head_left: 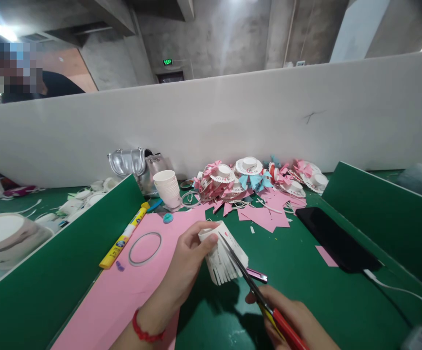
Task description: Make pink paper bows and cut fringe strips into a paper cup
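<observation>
My left hand [187,257] grips a white paper cup [222,255] lying on its side, its wall cut into several strips towards the rim. My right hand [291,316] holds red-handled scissors [254,287], with the blades reaching up into the cup's cut strips. Both hands hover over the green table [298,272], just right of a large pink paper sheet [131,287]. A red band circles my left wrist.
A yellow glue stick [123,238], a tape ring [145,248] and a stack of paper cups [167,188] lie to the left. Finished cup-and-pink-paper pieces [254,182] pile at the back. A black phone [337,239] with a cable lies right. Green dividers flank the space; a person sits beyond the white partition.
</observation>
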`<state>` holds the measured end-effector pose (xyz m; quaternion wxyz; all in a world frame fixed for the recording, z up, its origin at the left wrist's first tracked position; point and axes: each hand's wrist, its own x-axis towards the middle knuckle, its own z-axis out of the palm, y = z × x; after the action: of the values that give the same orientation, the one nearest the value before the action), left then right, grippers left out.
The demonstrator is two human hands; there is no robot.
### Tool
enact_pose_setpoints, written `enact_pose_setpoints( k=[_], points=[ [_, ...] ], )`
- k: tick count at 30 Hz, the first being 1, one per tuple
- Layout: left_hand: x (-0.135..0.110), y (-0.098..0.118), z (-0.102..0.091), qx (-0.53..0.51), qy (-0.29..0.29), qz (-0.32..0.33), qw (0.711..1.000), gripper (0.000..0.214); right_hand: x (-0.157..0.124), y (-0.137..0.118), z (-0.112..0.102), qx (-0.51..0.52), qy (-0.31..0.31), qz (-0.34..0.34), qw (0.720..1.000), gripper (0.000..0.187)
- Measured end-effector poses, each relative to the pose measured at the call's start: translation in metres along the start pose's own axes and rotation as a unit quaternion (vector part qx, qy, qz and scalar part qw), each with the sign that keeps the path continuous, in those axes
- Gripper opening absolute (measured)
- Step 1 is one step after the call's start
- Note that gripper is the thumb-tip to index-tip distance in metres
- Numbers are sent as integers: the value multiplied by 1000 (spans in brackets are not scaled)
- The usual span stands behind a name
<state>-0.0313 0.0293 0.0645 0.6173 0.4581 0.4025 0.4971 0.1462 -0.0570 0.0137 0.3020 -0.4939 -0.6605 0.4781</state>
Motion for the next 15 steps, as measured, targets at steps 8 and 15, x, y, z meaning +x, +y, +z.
enact_pose_setpoints(
  k=[8, 15],
  points=[
    [4, 15, 0, -5, 121, 7, 993, 35, 2, 10, 6, 27, 14, 61, 998, 34],
    [4, 8, 0, -10, 89, 0, 996, 27, 3, 10, 3, -3, -11, 19, 1000, 41]
  ],
)
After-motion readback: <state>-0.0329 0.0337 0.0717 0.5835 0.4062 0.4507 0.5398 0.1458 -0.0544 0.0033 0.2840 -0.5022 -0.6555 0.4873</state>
